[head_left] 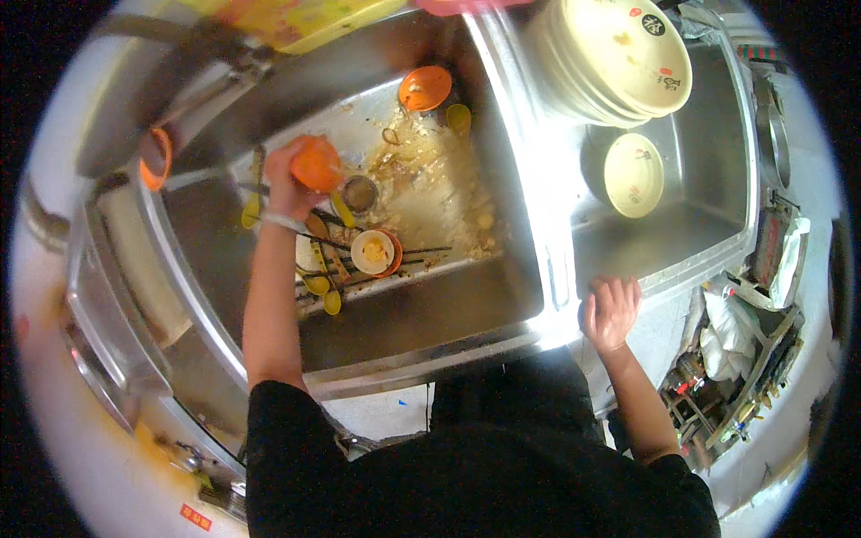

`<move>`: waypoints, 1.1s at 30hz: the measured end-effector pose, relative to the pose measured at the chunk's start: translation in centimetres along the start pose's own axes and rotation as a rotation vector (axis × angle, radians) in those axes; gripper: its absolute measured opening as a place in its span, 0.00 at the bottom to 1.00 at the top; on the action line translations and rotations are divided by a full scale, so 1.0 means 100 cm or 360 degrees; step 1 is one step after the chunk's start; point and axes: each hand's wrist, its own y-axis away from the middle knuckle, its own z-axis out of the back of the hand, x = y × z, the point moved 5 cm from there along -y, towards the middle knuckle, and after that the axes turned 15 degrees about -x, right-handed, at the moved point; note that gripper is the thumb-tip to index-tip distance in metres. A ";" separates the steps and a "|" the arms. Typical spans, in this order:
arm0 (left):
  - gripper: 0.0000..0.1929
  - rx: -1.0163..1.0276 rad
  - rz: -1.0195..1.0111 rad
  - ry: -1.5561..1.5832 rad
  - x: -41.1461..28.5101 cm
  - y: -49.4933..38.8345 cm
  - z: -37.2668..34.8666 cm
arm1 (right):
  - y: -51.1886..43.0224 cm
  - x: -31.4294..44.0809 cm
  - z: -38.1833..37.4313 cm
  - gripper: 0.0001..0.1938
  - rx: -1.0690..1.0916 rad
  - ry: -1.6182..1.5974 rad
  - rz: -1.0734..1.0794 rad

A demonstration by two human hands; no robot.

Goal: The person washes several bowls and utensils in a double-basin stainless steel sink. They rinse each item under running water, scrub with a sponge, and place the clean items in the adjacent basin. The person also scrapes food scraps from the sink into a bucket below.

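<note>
My left hand (279,168) is closed around an orange bowl (316,163), held over the left sink basin (430,329). Beneath and beside it are yellow spoons (316,282), dark chopsticks (410,262) and a small dark round cup (360,194). A small white bowl (372,252) with food residue sits on an orange dish (393,254). Farther back lie another orange bowl (425,88) and a yellow spoon (459,120). On the sink's front rim (666,272), near the divider, my right hand (612,313) rests with nothing held.
Wet food scraps (430,161) cover much of the left basin floor. A tall stack of cream bowls (622,60) stands at the right basin, with one cream bowl (633,175) apart in it. An orange-rimmed container (156,159) sits on the left rim; a tap (252,64) is behind.
</note>
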 end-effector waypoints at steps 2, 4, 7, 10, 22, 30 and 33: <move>0.28 0.0106 0.0140 0.0428 -0.002 0.033 -0.003 | 0.000 -0.001 -0.001 0.09 -0.0008 -0.0018 -0.0001; 0.28 0.0144 0.0213 0.0662 0.004 0.066 0.003 | 0.002 -0.002 -0.001 0.09 0.0003 -0.0059 -0.0010; 0.29 0.0068 0.0245 0.0853 0.011 0.105 0.012 | 0.001 -0.003 -0.002 0.09 -0.0012 -0.0038 0.0023; 0.32 -0.0144 0.0105 0.1080 0.012 0.148 0.025 | 0.004 -0.003 -0.003 0.08 -0.0064 -0.0044 0.0068; 0.40 -0.1255 -0.0593 0.0966 0.039 0.410 0.117 | 0.018 -0.009 -0.018 0.10 -0.0075 0.0161 0.0213; 0.23 -0.1467 0.0035 0.1434 0.338 0.350 0.226 | 0.018 -0.018 -0.027 0.10 -0.0022 0.0378 0.0353; 0.18 -0.1429 0.0271 0.1475 0.427 0.280 0.248 | 0.018 -0.027 -0.029 0.10 -0.0028 0.0506 0.0397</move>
